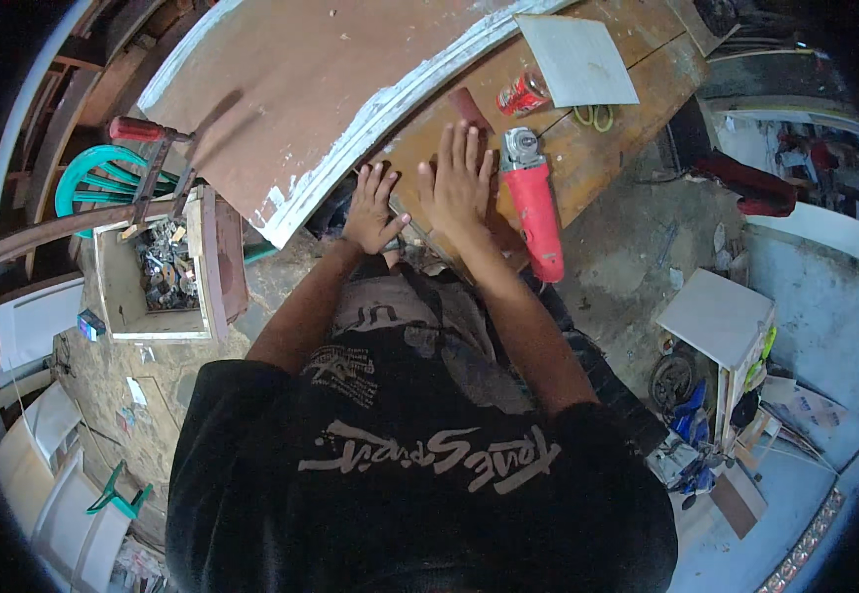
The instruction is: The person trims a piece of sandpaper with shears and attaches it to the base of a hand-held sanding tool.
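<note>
- Orange-brown wood with dark seams forms the worktop (pixel 612 163), upper center of the frame.
- Panel (pixel 281 109), upper left of center: flat, reddish-brown face; long edge coated in rough, uneven white.
- Left hand (pixel 369 221): palm down beside the panel's white edge; fingers straight, slightly spread, gripping nothing. Contact with the edge cannot be told.
- Right hand (pixel 456 198): palm down over the worktop; fingers extended, modestly apart, gripping nothing. Fingertips lie at a narrow reddish-brown piece (pixel 471 107).
- Angle grinder (pixel 536 212), right of center: smooth red elongated body, grey metal head; tail end projects past the worktop's lower edge.
- Upper right of center: red cylindrical can (pixel 521 96), flat whitish sheet (pixel 582 59), rounded yellow-green loops (pixel 597 119) at the sheet's lower edge.
- Clearance: narrow wood strip between right hand and grinder; wider bare wood from grinder to the worktop's right edge.
- Wooden box (pixel 158 324), left: straight walls, small mixed parts inside.
</note>
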`<act>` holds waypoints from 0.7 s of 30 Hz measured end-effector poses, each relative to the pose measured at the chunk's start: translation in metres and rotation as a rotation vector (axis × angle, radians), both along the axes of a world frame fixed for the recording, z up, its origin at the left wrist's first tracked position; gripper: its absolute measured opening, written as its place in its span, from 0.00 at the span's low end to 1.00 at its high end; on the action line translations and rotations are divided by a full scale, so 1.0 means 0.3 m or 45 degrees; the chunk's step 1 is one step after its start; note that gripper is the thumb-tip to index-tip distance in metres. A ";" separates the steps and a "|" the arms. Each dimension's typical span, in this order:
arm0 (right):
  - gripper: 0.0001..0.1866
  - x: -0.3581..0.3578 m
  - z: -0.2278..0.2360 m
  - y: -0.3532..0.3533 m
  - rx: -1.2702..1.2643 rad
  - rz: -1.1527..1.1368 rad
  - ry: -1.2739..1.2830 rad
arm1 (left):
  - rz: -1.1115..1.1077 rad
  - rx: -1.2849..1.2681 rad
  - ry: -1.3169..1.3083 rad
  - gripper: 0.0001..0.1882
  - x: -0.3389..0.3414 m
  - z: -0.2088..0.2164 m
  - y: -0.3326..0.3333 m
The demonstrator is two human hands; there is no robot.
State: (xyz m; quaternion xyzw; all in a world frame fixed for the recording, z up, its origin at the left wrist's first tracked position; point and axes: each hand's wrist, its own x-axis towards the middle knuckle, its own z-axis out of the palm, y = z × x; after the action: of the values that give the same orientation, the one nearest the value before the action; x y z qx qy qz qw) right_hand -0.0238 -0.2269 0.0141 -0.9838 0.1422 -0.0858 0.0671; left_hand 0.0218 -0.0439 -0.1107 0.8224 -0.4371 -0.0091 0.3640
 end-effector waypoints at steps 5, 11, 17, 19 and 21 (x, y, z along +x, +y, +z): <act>0.38 0.022 -0.006 -0.037 0.029 0.099 -0.004 | 0.002 -0.068 -0.045 0.43 0.023 0.031 -0.027; 0.38 0.112 0.373 -0.022 0.253 0.154 -0.499 | 0.070 -0.035 -0.001 0.43 0.003 0.036 0.004; 0.37 0.021 -0.031 -0.032 0.096 0.072 0.082 | 0.009 0.169 0.049 0.44 0.023 0.057 -0.017; 0.37 0.011 -0.031 -0.018 0.058 0.036 0.166 | -0.064 0.033 0.011 0.43 -0.018 0.073 0.005; 0.36 0.050 -0.029 -0.064 0.048 0.133 0.075 | 0.017 -0.030 -0.024 0.42 0.012 0.075 -0.031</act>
State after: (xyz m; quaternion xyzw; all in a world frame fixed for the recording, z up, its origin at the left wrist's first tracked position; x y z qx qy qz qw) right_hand -0.0089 -0.2462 0.0054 -0.9905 0.0943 -0.0505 0.0859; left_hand 0.0254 -0.0533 -0.0880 0.8211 -0.4349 0.0062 0.3698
